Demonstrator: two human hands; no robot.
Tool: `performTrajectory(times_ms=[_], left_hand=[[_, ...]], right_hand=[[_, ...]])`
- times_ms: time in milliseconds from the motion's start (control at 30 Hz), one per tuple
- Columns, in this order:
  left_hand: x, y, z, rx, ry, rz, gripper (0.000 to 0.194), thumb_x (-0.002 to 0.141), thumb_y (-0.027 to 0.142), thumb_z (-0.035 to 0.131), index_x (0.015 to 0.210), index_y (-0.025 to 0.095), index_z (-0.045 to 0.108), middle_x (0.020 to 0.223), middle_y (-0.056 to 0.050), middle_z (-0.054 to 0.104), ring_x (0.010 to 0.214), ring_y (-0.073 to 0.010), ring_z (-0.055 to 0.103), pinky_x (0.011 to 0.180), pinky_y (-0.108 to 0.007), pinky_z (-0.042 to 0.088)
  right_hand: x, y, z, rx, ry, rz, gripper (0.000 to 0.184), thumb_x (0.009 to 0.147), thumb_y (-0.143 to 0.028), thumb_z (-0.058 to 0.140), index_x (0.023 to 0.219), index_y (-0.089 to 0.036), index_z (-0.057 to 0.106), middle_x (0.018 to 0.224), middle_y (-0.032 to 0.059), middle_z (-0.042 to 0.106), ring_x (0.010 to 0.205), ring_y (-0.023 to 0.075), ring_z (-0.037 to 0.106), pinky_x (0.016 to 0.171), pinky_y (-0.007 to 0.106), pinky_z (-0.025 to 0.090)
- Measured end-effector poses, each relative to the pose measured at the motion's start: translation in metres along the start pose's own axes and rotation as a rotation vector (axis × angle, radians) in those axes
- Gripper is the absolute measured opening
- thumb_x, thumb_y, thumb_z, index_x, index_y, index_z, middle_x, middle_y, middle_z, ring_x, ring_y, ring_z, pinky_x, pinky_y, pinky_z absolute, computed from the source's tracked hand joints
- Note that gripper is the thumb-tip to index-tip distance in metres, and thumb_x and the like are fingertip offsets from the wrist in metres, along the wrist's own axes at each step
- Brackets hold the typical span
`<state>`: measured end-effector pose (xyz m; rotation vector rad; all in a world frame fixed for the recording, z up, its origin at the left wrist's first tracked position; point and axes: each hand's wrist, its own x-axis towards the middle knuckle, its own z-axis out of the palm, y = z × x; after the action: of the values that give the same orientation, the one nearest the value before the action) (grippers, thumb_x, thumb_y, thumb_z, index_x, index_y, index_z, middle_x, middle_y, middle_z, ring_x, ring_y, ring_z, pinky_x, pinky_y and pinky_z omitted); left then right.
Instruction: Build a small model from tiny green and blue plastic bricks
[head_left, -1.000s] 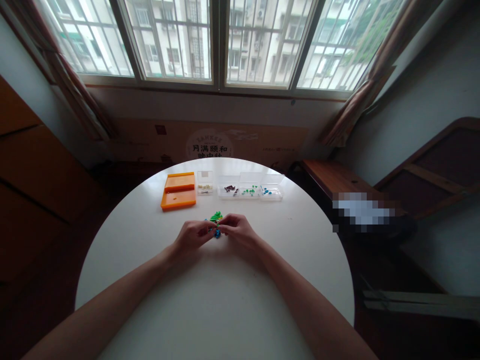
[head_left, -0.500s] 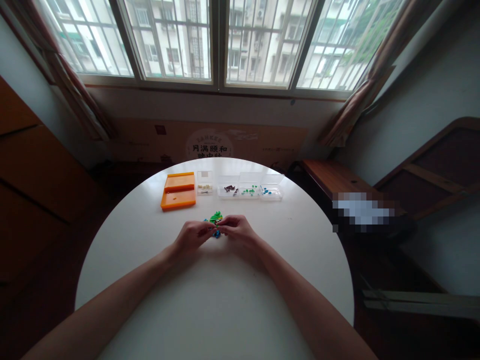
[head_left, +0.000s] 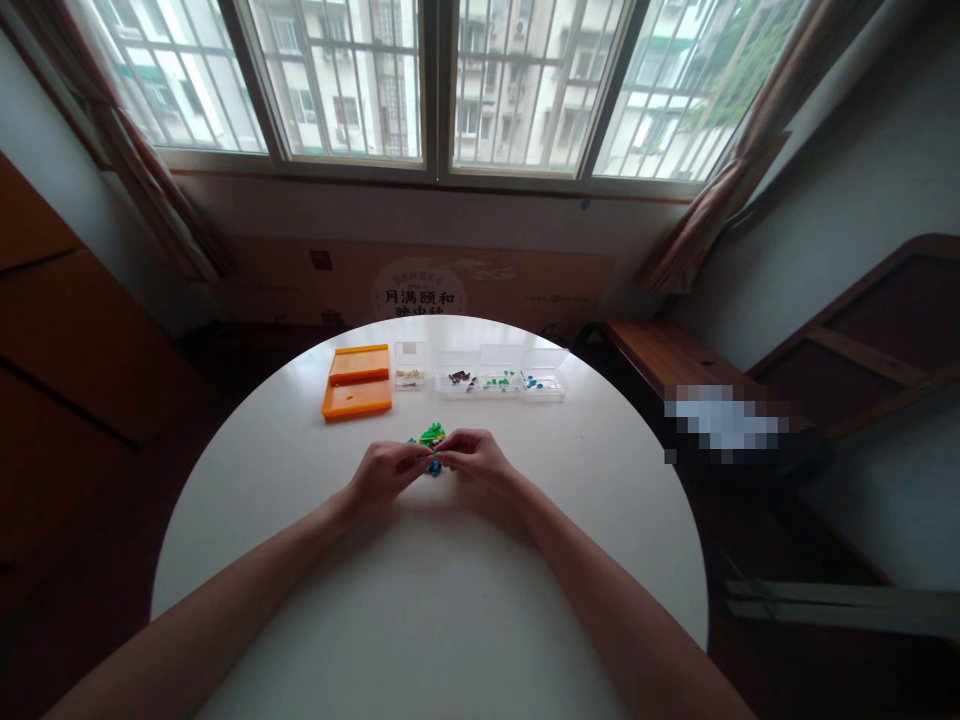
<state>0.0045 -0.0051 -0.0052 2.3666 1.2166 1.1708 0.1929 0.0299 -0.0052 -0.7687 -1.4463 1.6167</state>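
Note:
A small green and blue toy-brick model (head_left: 433, 434) is on the white table, with bits of yellow and dark brown showing in it. From the left, my left hand (head_left: 388, 467) closes its thumb and fingers on the model's near side. My right hand (head_left: 474, 453) pinches at the same spot from the right, its fingertips meeting those of the left. The fingers cover the middle of the model, so I cannot tell whether a separate small piece is between them.
Beyond the hands, an orange tray (head_left: 358, 408) lies open at left. A clear box (head_left: 409, 353) with cream pieces stands beside it. Clear compartments (head_left: 480, 392) hold dark brown, green and blue pieces. The round white table (head_left: 465, 600) ends below the window wall.

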Motion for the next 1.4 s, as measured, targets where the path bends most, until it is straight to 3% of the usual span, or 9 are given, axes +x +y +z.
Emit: performTrajectory(times_ms=[900,1400], left_hand=[[-0.0007,-0.0025,0.0012,-0.049,0.012,0.031,0.020,0.082,0.030,0.059,0.083,0.012,0.069,0.050,0.002,0.055,0.043,-0.0049,0.042,0.047,-0.015,0.036],[-0.0001,0.0010,0.0004,-0.077,-0.049,-0.079,0.019,0.082,0.031,0.057,0.080,0.013,0.064,0.052,0.003,0.054,0.045,-0.0050,0.043,0.047,-0.014,0.036]], right_hand=[[-0.0020,-0.0020,-0.0002,-0.016,-0.019,-0.003,0.032,0.057,-0.038,0.079,0.073,-0.012,0.069,0.059,0.0016,0.063,0.051,0.0091,0.052,0.050,0.023,0.039],[-0.0016,-0.0027,-0.0009,-0.039,-0.026,0.012,0.028,0.060,-0.035,0.077,0.074,-0.011,0.069,0.059,0.0014,0.063,0.051,0.0086,0.051,0.050,0.022,0.037]])
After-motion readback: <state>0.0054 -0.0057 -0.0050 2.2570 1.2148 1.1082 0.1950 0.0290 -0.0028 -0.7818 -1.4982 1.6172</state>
